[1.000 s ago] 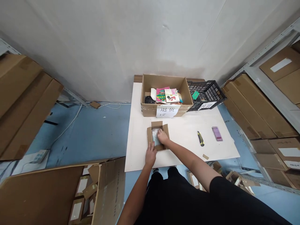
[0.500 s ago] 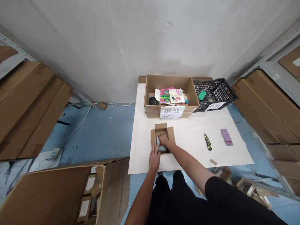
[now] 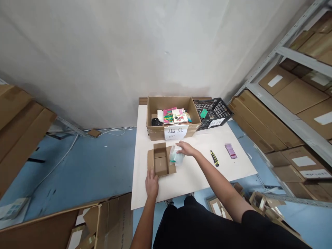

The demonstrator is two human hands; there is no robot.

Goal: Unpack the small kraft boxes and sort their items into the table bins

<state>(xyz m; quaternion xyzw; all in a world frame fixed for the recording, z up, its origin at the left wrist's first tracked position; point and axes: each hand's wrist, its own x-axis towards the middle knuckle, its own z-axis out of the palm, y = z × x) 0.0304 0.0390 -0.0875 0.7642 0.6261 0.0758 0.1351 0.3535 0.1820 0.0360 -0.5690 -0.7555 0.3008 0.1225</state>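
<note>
A small cardboard box point(image 3: 160, 159) stands on the white table with its flaps folded out. Its inside shows bare cardboard. My left hand point(image 3: 152, 185) grips the box at its near left corner, fingers over the flap. Just right of the box, over its right flap, my right hand point(image 3: 186, 148) is closed on the top of a pale plastic-wrapped package point(image 3: 176, 156). The package looks whitish with a green mark; what is inside the wrapping cannot be made out.
Behind stands a larger cardboard box point(image 3: 153, 133) with books, beside a black plastic crate point(image 3: 225, 110). A utility knife point(image 3: 214, 158) and a phone point(image 3: 230, 151) lie on the table's right. Shelves with cartons point(image 3: 280, 100) flank the right; a big open carton point(image 3: 114, 221) stands lower left.
My right hand has lifted the plastic-wrapped package out of the small box to its right. My left hand has moved from the box's near edge to its left corner. The view has shifted right.
</note>
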